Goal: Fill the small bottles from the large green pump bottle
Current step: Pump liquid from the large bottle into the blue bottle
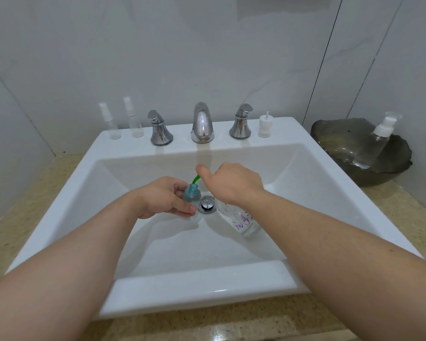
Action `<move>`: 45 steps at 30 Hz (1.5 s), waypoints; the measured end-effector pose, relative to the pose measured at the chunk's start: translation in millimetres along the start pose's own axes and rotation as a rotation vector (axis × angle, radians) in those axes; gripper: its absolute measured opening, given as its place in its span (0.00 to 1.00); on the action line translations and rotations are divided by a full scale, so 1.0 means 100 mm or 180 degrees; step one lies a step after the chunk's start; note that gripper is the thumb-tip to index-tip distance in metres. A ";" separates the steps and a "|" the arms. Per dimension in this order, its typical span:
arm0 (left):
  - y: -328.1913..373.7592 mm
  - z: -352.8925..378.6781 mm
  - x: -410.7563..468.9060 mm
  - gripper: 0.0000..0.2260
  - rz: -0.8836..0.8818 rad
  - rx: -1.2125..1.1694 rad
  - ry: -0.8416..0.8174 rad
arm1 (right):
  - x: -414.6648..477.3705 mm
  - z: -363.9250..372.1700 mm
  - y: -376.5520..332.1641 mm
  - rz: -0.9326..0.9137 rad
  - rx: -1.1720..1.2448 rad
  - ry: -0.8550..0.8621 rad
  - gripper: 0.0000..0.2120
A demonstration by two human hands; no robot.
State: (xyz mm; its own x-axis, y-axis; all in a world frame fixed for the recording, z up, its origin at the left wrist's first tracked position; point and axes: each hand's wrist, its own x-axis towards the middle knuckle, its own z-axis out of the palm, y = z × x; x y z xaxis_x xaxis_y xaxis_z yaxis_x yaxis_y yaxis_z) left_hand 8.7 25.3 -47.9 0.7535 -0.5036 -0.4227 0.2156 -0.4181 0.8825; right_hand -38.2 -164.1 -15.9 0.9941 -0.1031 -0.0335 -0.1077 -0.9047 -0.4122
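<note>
My left hand grips a small clear bottle with bluish-green liquid inside, its open neck pointing up, held over the sink basin beside the drain. My right hand holds the large pump bottle, a clear body with purple writing tilted under the hand; its green nozzle reaches down to the small bottle's mouth. Most of the pump head is hidden by my right hand. Two empty small spray bottles stand on the sink's back ledge at the left.
A white sink sits in a speckled counter. A chrome faucet and two handles stand at the back. A white pump cap stands right of them. A dark bowl at the right holds a clear pump bottle.
</note>
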 end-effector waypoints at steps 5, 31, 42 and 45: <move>0.00 0.00 0.00 0.16 -0.0005 0.0009 -0.0013 | 0.00 -0.03 -0.01 -0.0045 0.0059 -0.0060 0.26; 0.02 0.01 -0.02 0.15 -0.0012 0.0039 0.0009 | 0.01 0.01 0.01 -0.0016 0.0042 0.0010 0.34; 0.02 0.02 -0.02 0.14 0.0000 0.0032 0.0003 | -0.01 -0.04 0.00 -0.0034 0.0120 -0.0011 0.26; 0.02 0.01 -0.02 0.15 -0.0006 0.0023 0.0001 | -0.01 -0.01 0.00 -0.0007 0.0049 0.0000 0.31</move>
State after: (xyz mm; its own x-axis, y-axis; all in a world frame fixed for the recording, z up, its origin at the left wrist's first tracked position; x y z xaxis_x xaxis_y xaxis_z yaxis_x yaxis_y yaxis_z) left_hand 6.8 24.6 -45.8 0.7534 -0.5024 -0.4242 0.2125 -0.4245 0.8801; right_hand -39.7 -164.4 -14.6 0.9943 -0.1011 -0.0327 -0.1054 -0.8984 -0.4263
